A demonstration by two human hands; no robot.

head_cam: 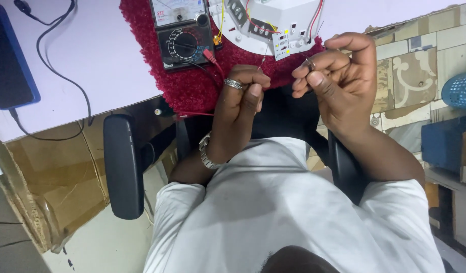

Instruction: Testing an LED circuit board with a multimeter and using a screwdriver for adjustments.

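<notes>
The person's left hand [243,93] is curled into a loose fist over the edge of the table, thumb pressed against the bent forefinger, pinching the lower end of a thin wire [265,56]. A silver ring sits on one finger and a metal watch band [206,151] circles the wrist. The right hand [339,76] is raised just beside it, fingers folded in and thumb tip closed against the forefinger; something very fine seems to be held there, but it is too small to tell what. The two hands are near each other and do not touch.

The wire runs up from the left hand to a small white circuit board [288,44] with yellow squares on it, which lies against a round white lamp housing [273,20] with red and yellow leads. Both rest on a dark red fluffy mat [192,86]. Just left of them on the mat stands an analogue multimeter [181,31] with a black dial, a red probe lead [213,59] trailing from it toward the left hand. Farther left, on the pale table [91,55], a dark phone in a blue case [9,55] lies with a black cable [66,76] looping past it. A black chair armrest [122,167] stands below the table edge, and a blue basket [460,91] sits at the far right.
</notes>
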